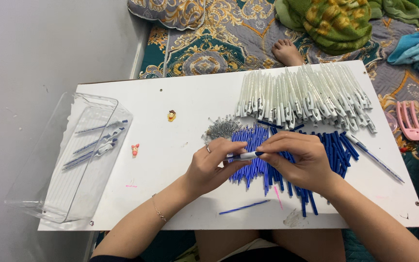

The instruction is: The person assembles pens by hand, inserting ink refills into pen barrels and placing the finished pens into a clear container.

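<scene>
Closest in, the left hand (214, 162) and right hand (299, 157) met over the white table (180, 92), fingers pinched shut on one pen (245, 156), above the blue refill pile (287, 155). Beyond lay tiny springs (220, 128), then white pen barrels (306, 94).
</scene>
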